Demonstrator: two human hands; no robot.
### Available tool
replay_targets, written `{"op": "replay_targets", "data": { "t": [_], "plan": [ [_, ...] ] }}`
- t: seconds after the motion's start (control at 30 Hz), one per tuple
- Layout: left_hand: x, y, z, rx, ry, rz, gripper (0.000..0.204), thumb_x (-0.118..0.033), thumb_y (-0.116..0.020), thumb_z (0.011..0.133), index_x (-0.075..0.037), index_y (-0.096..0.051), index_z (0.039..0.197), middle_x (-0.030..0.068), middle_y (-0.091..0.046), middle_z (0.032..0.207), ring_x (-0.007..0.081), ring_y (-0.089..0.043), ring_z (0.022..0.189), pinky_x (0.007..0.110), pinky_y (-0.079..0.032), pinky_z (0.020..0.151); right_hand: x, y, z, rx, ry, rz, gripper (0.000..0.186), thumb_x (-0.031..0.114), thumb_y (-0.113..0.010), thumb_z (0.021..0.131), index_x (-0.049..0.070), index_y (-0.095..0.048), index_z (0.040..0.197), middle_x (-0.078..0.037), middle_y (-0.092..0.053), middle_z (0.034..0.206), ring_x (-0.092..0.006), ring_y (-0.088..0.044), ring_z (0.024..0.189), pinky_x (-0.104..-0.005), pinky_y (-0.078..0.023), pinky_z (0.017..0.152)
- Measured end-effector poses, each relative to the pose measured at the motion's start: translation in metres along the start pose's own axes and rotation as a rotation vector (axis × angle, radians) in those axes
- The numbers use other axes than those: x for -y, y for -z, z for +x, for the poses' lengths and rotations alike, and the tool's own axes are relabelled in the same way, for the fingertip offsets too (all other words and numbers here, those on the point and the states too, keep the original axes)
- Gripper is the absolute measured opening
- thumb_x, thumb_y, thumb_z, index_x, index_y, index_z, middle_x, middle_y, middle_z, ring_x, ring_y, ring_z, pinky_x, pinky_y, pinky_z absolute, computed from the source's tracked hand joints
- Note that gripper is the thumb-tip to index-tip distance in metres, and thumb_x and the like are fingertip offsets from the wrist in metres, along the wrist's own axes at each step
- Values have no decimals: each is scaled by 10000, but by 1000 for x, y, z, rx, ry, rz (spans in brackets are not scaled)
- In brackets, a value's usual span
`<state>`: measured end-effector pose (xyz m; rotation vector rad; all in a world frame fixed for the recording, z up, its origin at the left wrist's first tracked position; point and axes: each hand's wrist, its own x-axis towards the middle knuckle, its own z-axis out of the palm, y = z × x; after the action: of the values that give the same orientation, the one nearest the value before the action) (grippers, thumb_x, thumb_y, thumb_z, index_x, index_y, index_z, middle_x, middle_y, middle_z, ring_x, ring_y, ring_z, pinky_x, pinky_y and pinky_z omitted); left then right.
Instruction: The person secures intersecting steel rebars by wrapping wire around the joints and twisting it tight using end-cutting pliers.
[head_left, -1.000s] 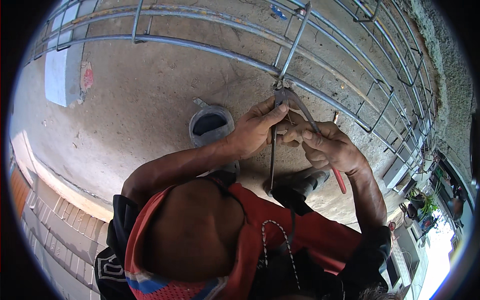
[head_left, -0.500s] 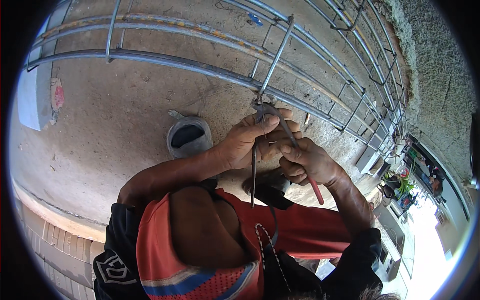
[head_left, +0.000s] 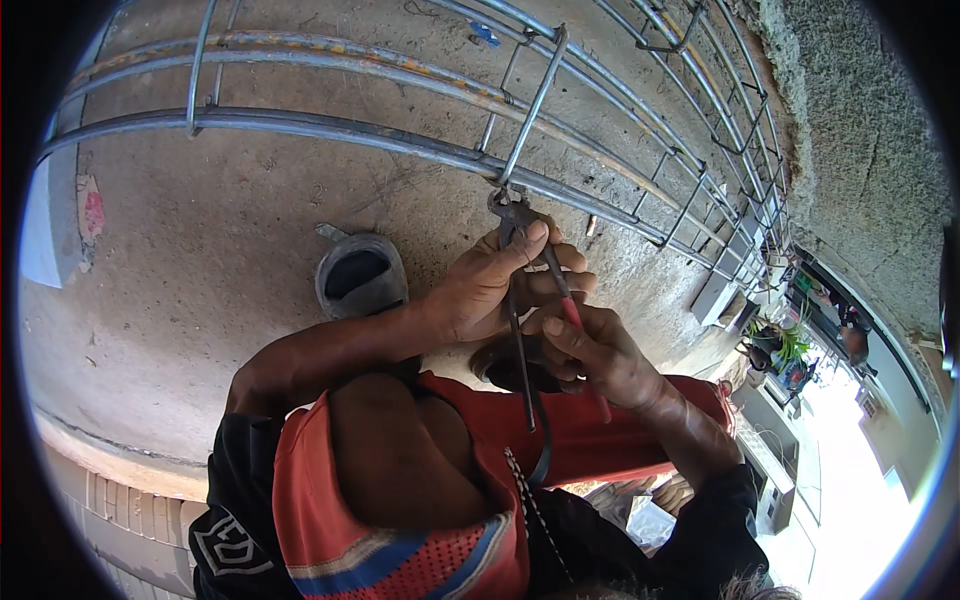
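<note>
A pair of pincers (head_left: 515, 212) with dark jaws meets the tie wire (head_left: 503, 192) at a joint of the steel rebar cage (head_left: 400, 145). My left hand (head_left: 490, 285) is closed around the pincers close below the jaws, thumb on top. My right hand (head_left: 605, 360) grips the red-sleeved handle. The other handle, bare and dark, hangs down between my hands and my lap. Whether the jaws are fully closed on the wire is too small to tell.
A grey slipper (head_left: 362, 275) is on the concrete floor (head_left: 200, 270) left of my hands. The cage's bars curve away to the right, beside a rough wall (head_left: 870, 150). A pale block (head_left: 55, 215) stands at the far left, and a green plant (head_left: 793, 345) at the right.
My right hand has moved inward to the left, bringing the pincers' handles closer together. My left hand stays near the jaws. The whole view has shifted slightly.
</note>
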<state>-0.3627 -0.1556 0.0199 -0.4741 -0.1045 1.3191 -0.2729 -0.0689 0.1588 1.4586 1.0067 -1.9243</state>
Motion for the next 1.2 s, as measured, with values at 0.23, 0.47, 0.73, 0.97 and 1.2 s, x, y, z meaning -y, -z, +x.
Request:
{"op": "replay_targets", "data": {
  "t": [0.23, 0.47, 0.73, 0.97, 1.2],
  "plan": [
    [-10, -23, -9, -131, 13, 51, 309, -359, -480, 916, -154, -444, 1145, 77, -579, 993, 302, -555, 1085, 503, -463, 915, 13, -12, -6, -70, 78, -184, 335, 281, -435, 949, -9, -579, 1039, -19, -522, 644, -66, -504, 579, -239, -408, 511],
    [-8, -8, -7, -53, 39, 52, 279, -378, -476, 914, -147, -470, 1071, 53, -585, 951, 287, -578, 1057, 490, -467, 918, 14, -10, -9, -50, -197, -180, 414, 342, -413, 952, -23, -551, 1090, -81, -575, 776, -135, -602, 726, -258, -473, 614],
    [-8, -23, -8, -168, 8, 167, 232, -385, -489, 909, -161, -493, 970, 25, -561, 831, 245, -623, 939, 436, -496, 845, -3, -23, -19, 140, -111, 304, 703, 560, -375, 896, -31, -405, 1275, -172, -576, 990, -259, -620, 879, -375, -510, 765],
    [-5, -10, -3, 25, -9, 12, 231, -318, -562, 892, -91, -521, 912, 54, -591, 838, 256, -639, 897, 402, -527, 827, -35, -21, 6, 96, -206, 250, 569, 533, -357, 918, -2, -550, 949, -106, -573, 671, -222, -587, 557, -324, -508, 517],
    [0, -30, 7, -20, -26, 39, 199, -296, -551, 904, -140, -497, 793, -37, -366, 622, 135, -516, 622, 425, -485, 797, -41, -9, -5, 418, -126, 846, 521, 510, -450, 890, -3, -520, 949, -88, -498, 508, -187, -476, 329, -263, -366, 287]
  ]
}}
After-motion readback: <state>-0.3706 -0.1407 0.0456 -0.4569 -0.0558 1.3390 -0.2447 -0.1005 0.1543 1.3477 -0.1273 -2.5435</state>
